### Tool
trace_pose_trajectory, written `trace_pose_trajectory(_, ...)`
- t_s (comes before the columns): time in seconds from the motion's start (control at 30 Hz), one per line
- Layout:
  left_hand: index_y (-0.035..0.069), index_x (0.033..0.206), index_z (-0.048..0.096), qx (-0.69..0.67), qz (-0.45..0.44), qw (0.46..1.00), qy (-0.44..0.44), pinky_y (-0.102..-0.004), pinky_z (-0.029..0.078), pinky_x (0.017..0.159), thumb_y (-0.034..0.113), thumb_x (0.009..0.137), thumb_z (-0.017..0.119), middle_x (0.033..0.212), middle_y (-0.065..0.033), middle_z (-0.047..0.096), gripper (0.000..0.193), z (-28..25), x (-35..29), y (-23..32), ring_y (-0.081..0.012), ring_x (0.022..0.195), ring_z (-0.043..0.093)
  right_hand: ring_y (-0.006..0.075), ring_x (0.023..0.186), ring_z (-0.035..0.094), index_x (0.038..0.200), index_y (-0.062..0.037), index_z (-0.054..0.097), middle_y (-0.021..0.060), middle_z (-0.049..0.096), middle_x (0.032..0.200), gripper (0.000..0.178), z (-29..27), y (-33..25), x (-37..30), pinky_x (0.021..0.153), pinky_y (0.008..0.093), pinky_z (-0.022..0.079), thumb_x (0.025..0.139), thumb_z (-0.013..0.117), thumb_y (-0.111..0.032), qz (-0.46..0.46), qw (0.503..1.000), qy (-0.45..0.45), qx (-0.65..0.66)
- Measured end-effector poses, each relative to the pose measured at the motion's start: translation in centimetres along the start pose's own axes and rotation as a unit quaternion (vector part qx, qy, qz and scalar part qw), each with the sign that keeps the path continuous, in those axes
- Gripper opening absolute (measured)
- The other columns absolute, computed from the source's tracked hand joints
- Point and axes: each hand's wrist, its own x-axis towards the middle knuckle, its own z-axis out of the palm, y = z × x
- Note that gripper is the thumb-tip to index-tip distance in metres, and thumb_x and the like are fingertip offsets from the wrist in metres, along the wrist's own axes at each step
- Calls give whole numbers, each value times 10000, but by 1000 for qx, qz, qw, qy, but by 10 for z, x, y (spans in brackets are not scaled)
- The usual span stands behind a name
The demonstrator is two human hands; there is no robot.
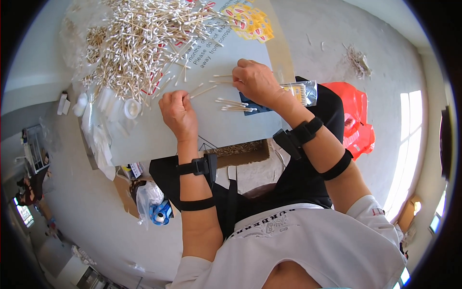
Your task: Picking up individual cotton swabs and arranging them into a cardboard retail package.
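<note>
My left hand (178,113) is over the tabletop with its fingers curled together; a cotton swab (203,92) runs right from beside its fingertips, and I cannot tell whether it is gripped. My right hand (256,81) is closed, with two cotton swabs (221,82) sticking out leftward from its fingers. Between the hands and closer to me, several swabs (236,108) lie side by side, their right ends on a dark blue packet. Under my right wrist lies a clear pouch (301,92) with a row of swabs, partly hidden by my forearm.
A large heap of cotton swabs (139,43) covers the table's far left. Yellow printed packets (250,21) lie at the far edge. White plastic tubs (132,109) stand at left. An open carton (243,153) sits beneath the near edge; a red bag (353,120) is at right.
</note>
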Motion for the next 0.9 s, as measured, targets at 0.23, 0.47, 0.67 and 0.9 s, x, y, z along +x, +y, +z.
trace_pose_trajectory(0.23,64,924,643,-63,45,997,-29,-409,465,797,-41,724,688,935,-84,583,230,8,0,17,-309,908,531,311,862,621,829,-47,607,102,589,856,135,-4,1,-2,753,400,508,759,705,-105,23,1000,-3,19)
trace_pose_trajectory(0.47,39,945,646,-65,37,997,-26,-410,463,813,-94,713,661,961,-105,578,267,6,-5,26,-314,933,530,319,877,643,918,-72,652,117,602,928,216,-8,1,-10,743,407,527,722,738,-104,115,990,58,65)
trace_pose_trajectory(0.67,18,889,649,-100,49,993,-37,-383,469,802,-132,718,612,958,-104,577,230,17,0,32,-299,923,531,329,810,638,939,-72,659,101,607,903,160,1,6,-8,724,396,518,784,697,-87,60,994,60,63)
trace_pose_trajectory(0.9,2,892,642,-101,59,991,-66,-395,481,820,-128,723,601,968,-100,582,218,22,-7,52,-307,930,540,339,778,629,877,-29,632,121,602,856,100,9,-2,-10,690,396,506,794,675,-64,9,993,17,112)
